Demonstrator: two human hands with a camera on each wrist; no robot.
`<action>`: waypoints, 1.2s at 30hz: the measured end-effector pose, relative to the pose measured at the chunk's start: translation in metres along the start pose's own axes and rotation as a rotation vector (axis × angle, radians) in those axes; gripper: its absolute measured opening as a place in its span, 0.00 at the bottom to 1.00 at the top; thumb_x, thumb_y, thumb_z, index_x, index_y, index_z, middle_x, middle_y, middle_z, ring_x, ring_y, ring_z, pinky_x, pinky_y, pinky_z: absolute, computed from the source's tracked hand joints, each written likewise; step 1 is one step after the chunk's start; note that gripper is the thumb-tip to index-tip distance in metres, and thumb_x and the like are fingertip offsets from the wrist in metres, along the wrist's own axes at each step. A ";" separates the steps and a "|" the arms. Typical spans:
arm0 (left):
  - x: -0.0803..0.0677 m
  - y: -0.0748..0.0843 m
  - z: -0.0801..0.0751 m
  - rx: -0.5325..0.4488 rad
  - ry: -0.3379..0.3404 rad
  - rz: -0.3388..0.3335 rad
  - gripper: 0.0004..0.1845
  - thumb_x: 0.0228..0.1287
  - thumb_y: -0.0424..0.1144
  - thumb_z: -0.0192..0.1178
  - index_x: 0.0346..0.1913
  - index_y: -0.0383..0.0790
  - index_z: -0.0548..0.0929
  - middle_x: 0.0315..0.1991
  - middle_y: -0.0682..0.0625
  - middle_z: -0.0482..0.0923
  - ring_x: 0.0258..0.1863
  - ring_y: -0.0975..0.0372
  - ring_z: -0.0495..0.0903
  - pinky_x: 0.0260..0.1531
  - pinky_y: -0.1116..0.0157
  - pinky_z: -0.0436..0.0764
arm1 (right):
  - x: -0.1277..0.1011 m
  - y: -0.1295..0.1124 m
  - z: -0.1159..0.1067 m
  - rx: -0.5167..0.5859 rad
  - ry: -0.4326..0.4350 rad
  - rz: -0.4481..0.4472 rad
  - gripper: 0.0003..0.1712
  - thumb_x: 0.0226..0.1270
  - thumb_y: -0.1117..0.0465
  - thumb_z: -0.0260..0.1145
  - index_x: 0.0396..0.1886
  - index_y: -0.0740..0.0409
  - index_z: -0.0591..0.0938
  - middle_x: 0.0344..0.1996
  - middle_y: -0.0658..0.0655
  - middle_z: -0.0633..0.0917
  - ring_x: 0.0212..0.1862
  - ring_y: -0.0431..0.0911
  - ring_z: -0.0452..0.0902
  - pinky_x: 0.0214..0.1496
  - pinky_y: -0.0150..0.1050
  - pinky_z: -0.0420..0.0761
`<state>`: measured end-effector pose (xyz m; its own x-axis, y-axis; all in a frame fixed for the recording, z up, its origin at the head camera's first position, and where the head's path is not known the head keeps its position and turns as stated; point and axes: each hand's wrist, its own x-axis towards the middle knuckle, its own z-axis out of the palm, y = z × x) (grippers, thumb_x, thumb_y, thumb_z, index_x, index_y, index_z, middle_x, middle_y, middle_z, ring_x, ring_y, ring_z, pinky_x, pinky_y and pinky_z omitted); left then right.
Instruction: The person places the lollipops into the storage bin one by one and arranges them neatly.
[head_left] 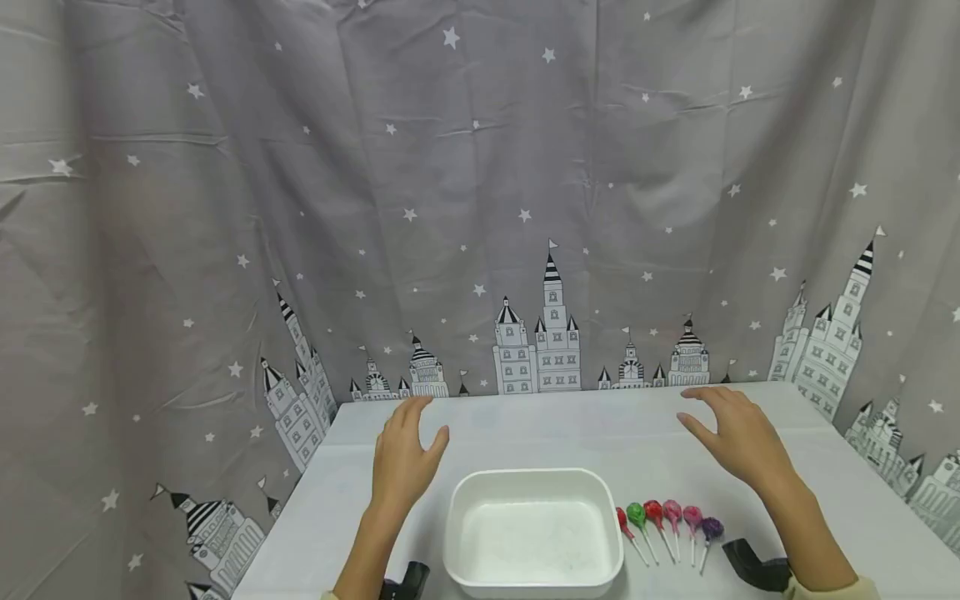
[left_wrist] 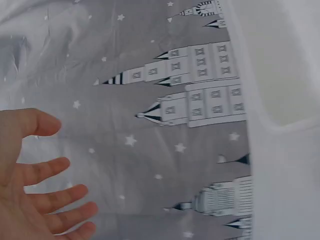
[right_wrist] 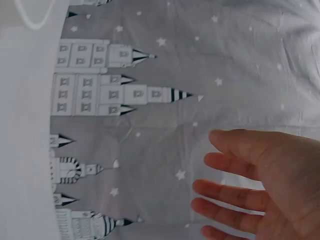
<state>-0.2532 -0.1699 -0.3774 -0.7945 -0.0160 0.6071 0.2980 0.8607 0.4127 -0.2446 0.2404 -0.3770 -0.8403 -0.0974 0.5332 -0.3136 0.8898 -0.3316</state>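
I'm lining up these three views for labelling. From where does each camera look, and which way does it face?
Head: worn on the head, faces forward and down at the table, white tub and lollipops; both forearms show.
Left wrist: looks past the open left hand at the castle curtain.
Right wrist: looks past the open right hand at it too.
Shared: both wrist views show the curtain and the table's edge.

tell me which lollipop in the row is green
The green lollipop, second from the left end nearest the white tub; its neighbours are red.
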 end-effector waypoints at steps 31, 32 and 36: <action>-0.107 -0.046 0.086 -0.725 -0.101 -0.418 0.33 0.64 0.35 0.54 0.69 0.36 0.54 0.63 0.35 0.62 0.62 0.43 0.62 0.59 0.47 0.65 | -0.104 0.094 0.073 0.427 -0.237 0.455 0.25 0.66 0.49 0.57 0.51 0.64 0.79 0.40 0.60 0.84 0.32 0.33 0.77 0.32 0.34 0.80; -0.108 -0.049 0.088 -0.789 -0.128 -0.434 0.33 0.66 0.36 0.53 0.70 0.37 0.53 0.64 0.35 0.60 0.63 0.44 0.60 0.61 0.48 0.63 | -0.105 0.097 0.076 0.448 -0.273 0.467 0.26 0.66 0.48 0.57 0.52 0.65 0.78 0.42 0.61 0.84 0.33 0.34 0.78 0.35 0.37 0.81; -0.111 -0.060 0.095 -0.994 -0.224 -0.506 0.31 0.69 0.39 0.48 0.71 0.43 0.52 0.67 0.39 0.57 0.67 0.49 0.56 0.64 0.53 0.58 | -0.109 0.103 0.083 0.479 -0.386 0.477 0.28 0.65 0.48 0.58 0.55 0.66 0.76 0.47 0.62 0.81 0.40 0.38 0.78 0.47 0.46 0.79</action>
<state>-0.2326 -0.1713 -0.5336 -0.9898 -0.0699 0.1243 0.1249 -0.0051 0.9922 -0.2217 0.3058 -0.5342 -0.9993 0.0207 -0.0313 0.0374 0.5935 -0.8039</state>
